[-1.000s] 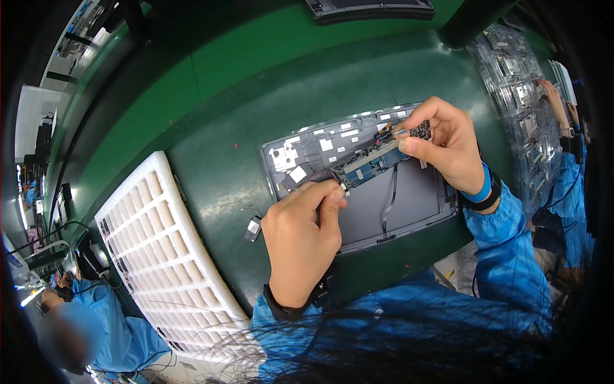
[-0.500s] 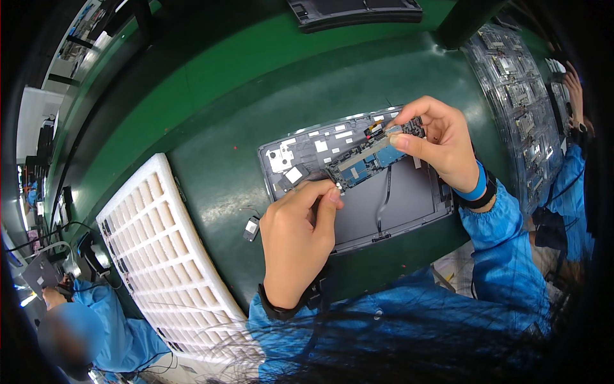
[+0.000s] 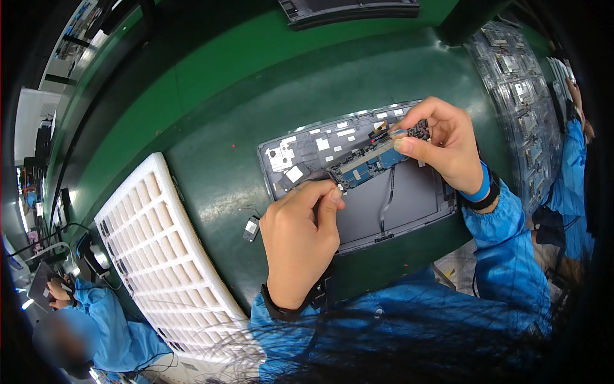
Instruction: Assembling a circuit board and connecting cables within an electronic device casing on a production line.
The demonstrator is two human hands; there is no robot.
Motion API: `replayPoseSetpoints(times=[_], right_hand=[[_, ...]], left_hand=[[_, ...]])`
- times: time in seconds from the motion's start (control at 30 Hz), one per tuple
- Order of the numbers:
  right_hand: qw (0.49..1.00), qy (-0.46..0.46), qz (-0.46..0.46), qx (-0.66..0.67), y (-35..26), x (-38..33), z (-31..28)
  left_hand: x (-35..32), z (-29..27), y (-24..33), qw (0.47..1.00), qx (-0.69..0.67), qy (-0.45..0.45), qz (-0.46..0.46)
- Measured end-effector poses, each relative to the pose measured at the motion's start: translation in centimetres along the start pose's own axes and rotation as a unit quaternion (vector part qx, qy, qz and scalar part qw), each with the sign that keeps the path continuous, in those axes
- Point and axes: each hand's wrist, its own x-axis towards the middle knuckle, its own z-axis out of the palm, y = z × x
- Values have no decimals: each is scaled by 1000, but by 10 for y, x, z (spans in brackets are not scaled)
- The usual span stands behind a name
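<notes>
A long narrow circuit board [image 3: 368, 168] with blue and dark sections is held at a slant above an open grey tablet housing [image 3: 358, 224]. My right hand [image 3: 448, 144] pinches the board's right end between thumb and fingers. At the board's lower left corner, my left hand [image 3: 299, 237] has thumb and index finger pinched together on its edge. A small white part shows by those fingertips, too small to name. The housing lies on the green bench, with white stickers along its far side and a thin dark flex cable [image 3: 389, 198] across its inside.
A white foam tray [image 3: 153, 211] with rows of slots stands at the left. Near it lies a small black-and-white part [image 3: 251, 228]. Clear plastic trays of boards [image 3: 521, 96] line the right side. Stacked dark housings [image 3: 348, 14] sit at the back. Co-workers [image 3: 105, 326] flank me.
The board has tilted slightly in my hands, so its blue face looks darker. My right hand has shifted a little to the right. Both hands keep their pinch.
</notes>
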Motion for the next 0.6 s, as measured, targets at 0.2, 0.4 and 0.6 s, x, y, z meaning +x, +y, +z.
replayPoseSetpoints(times=[0.2,0.4,0.6], right_hand=[[999,-28,-9,24,2,14,-2],[963,193,-145,-116,11,71,-52],[831,350,-72,-426,32,165,-102]], left_hand=[[1,-1,0,998,-19,35,50],[1,-4,-3,997,30,16,73],[-2,8,-9,969,106,121,187]])
